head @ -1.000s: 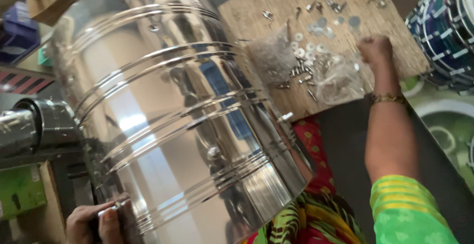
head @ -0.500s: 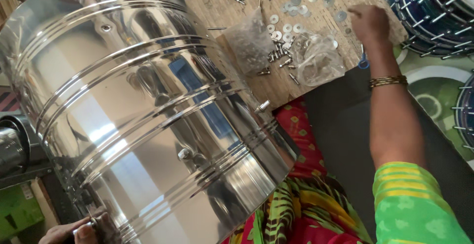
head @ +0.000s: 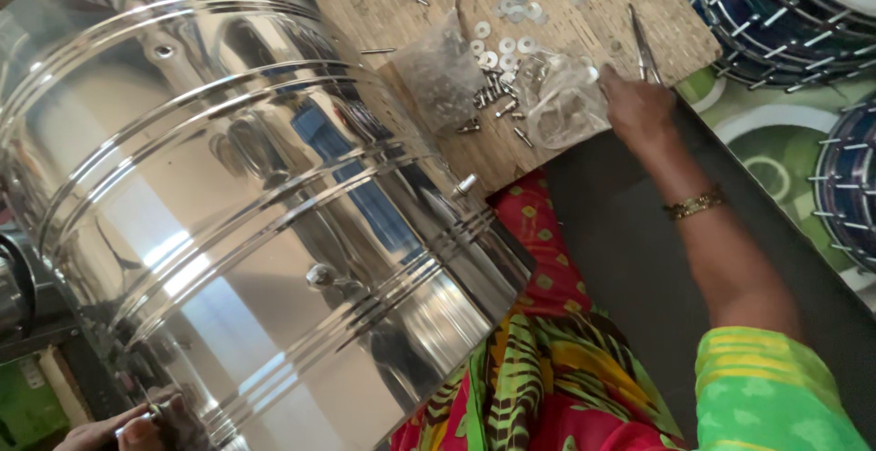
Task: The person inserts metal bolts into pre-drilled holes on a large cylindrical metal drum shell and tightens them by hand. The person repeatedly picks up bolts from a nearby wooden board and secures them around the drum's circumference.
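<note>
While the left hand grips the steel drum shell's lower rim, the right hand has shifted from the washers to the pliers on the wooden worktop; fingers closing, grasp uncertain; tool pick-up likely.

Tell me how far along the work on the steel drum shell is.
Done: two bolts already sit in the steel drum shell, one mid-wall and one near the rim. In hand: the right hand reaches to the wooden board by the clear bag and a thin metal tool; the left hand steadies the shell's lower edge. Left: an open hole near the far rim, with loose bolts and washers unused.
</note>
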